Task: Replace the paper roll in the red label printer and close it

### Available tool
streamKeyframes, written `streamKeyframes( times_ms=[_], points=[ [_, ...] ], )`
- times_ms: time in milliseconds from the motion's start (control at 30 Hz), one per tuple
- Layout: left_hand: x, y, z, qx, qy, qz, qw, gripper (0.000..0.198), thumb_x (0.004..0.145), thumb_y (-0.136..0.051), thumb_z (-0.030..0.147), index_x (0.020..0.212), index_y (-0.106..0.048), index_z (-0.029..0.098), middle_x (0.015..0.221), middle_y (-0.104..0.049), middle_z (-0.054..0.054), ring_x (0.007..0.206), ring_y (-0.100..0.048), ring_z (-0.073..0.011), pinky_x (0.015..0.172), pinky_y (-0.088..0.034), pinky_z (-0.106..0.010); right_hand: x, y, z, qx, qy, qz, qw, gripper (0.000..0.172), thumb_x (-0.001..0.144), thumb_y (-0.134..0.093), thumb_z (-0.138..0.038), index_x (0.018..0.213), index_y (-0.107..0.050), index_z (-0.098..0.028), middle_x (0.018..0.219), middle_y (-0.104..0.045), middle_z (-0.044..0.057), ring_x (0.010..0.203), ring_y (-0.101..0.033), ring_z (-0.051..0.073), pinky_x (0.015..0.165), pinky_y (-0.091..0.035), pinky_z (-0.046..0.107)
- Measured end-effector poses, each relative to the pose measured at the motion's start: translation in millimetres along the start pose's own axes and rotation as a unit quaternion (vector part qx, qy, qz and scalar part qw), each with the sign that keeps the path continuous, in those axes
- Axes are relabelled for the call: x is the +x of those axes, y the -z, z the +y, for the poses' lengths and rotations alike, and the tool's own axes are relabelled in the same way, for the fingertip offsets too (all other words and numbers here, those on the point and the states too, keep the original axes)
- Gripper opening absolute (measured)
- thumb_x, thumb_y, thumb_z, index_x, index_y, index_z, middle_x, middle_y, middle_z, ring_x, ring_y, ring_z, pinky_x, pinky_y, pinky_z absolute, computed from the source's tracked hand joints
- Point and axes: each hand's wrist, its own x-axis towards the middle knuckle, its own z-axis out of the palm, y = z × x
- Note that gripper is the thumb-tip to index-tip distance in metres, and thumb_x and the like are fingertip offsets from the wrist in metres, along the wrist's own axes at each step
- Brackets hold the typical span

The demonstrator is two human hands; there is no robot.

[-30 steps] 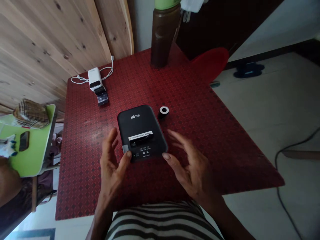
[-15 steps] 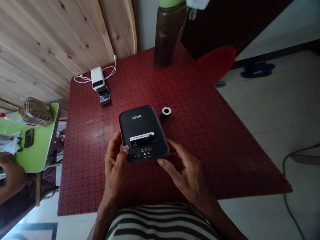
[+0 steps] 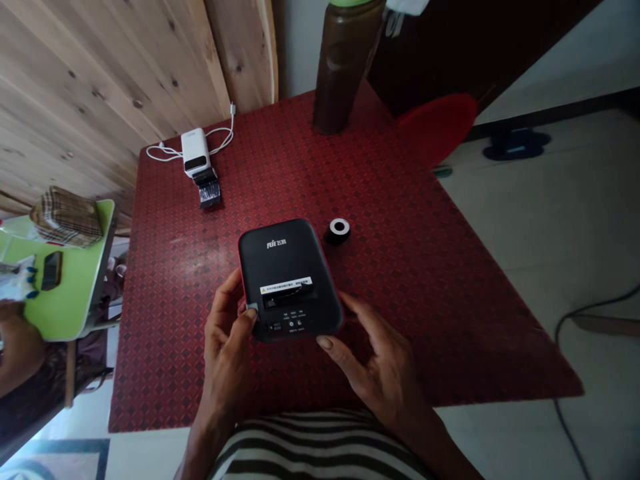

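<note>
The matte black plastic device (image 3: 290, 280), with its rounded corners, is over the middle of the red diamond-textured tabletop (image 3: 425, 267). A small slot (image 3: 286, 301) sits below its white-and-yellow label (image 3: 286, 287). The left hand (image 3: 225, 353) grasps the device's left edge, thumb pressed on a grey tab (image 3: 251, 307). The right hand (image 3: 380, 370) curves around the near right corner, though I can't quite tell whether its fingers make contact. Holding by the edges sensibly leaves the slot unobstructed. A small black-and-white ring (image 3: 339, 230) lies just beyond.
</note>
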Motion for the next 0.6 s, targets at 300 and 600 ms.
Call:
streamKeyframes(
  times_ms=[300,600],
  points=[
    [0.8,-6.1,2.9,-0.004,0.008,0.021,1.000,0.053,0.105,-0.071,0.033,0.158,-0.073,0.032,0.167,-0.073,-0.009,0.153,-0.072,-0.0321,0.123,-0.063,-0.050,-5.1,-4.2,3.7,0.006,-0.012,0.010,1.000,0.049,0.115,-0.070,-0.057,0.155,-0.068,-0.028,0.138,-0.088,0.012,0.119,-0.089,0.031,0.098,-0.077,0.047],
    [1.9,-3.6,-6.9,-0.014,-0.028,-0.007,0.999,0.055,0.107,-0.072,0.037,0.163,-0.069,0.035,0.169,-0.072,-0.008,0.155,-0.069,-0.0324,0.126,-0.059,-0.050,3.1,9.1,3.0,0.010,-0.004,-0.024,1.000,0.051,0.115,-0.068,-0.059,0.155,-0.069,-0.027,0.136,-0.089,0.012,0.116,-0.090,0.031,0.094,-0.077,0.045]
  ],
)
